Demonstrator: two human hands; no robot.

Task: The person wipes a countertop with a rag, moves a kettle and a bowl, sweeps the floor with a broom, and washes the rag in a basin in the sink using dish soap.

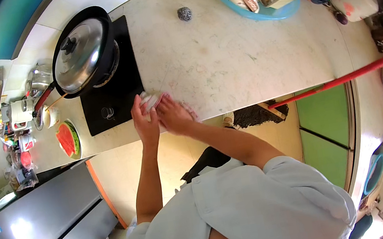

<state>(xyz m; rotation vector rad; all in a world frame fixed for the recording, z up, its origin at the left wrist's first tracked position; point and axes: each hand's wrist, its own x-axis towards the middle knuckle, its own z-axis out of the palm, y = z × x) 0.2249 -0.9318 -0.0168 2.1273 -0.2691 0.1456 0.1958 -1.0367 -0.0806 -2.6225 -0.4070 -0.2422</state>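
Note:
My left hand (pixel 145 121) and my right hand (pixel 172 114) are together at the front edge of the pale countertop (pixel 227 61), beside the black cooktop (pixel 118 105). Between them is a pink and white cloth (pixel 153 101); its lower part hangs out by the right palm near the counter's edge. The fingers of my right hand press on the cloth, and the left fingers hold its other side. A steel wool scourer (pixel 184 14) lies farther back on the counter.
A lidded wok (pixel 82 56) stands on the cooktop, its handle pointing left. Watermelon slices (pixel 67 139) lie on a plate at the left. A blue basin (pixel 272 14) holds a bottle and a metal lunch box. A red pole (pixel 339 79) crosses the counter's front edge.

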